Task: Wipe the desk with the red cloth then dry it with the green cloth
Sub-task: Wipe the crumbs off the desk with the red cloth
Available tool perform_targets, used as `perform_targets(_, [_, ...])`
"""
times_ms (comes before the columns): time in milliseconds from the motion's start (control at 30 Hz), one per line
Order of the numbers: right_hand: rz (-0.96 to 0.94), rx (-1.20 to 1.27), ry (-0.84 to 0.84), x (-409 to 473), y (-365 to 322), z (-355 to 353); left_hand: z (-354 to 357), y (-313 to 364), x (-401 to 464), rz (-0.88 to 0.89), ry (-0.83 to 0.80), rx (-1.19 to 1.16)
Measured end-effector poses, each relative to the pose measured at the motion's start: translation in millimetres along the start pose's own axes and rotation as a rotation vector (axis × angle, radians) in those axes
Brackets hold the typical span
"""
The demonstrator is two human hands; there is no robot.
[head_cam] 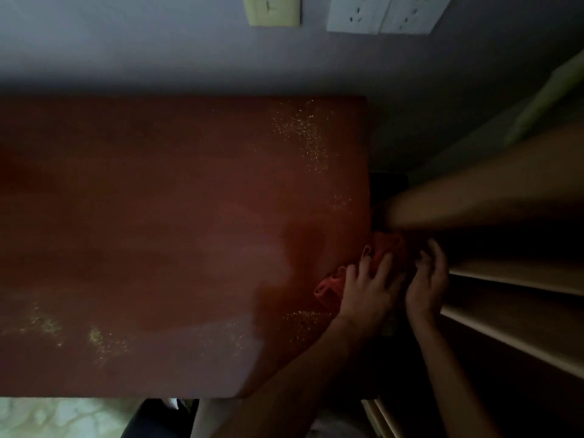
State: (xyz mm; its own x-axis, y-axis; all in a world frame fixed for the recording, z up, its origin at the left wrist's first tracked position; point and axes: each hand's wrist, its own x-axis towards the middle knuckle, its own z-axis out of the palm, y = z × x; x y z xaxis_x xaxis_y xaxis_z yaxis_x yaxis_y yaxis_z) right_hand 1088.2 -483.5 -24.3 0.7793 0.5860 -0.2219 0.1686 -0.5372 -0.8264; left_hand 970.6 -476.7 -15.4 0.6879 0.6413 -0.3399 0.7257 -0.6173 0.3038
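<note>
Red cloth (331,286) at our table's (158,232) 3 o'clock edge | left hand (368,292) spread flat on it | right hand (426,286) loosely cupped, empty, just beside | yellow specks (303,134) at 1 o'clock

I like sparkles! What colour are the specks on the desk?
Yellowish gold specks on the reddish-brown desk, head view.

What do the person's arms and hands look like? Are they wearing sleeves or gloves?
Both arms are bare as far as the dim picture shows: no sleeves, no gloves. The left hand and the right hand have bare fingers, and I see no rings, watch or bracelets, though the light is too poor to be sure. Both forearms are slim and reach up from the bottom of the view.
</note>
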Motion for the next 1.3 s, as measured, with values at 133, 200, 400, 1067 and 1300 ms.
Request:
perform_targets(133, [0.036, -0.085, -0.126, -4, -13, 29, -13, -71, -31, -0.244, 0.170, -0.064])
perform_targets(200, [0.075, -0.097, -0.210, -4, -24, 50, -20, -121, -51, -0.415, 0.209, -0.082])
perform_targets(400, [0.058, -0.268, -0.283, 1, -51, 100, -65, -270, -64, -0.960, 0.390, -0.148])
perform_targets(1067, [-0.088, -0.412, 0.048, -3, -54, 115, -103, -133, 158, -0.475, 0.224, -0.050])
perform_targets(1300, [-0.045, -0.372, 0.028, -3, -50, 112, -105, -124, 152, -0.069, 0.139, 0.049])
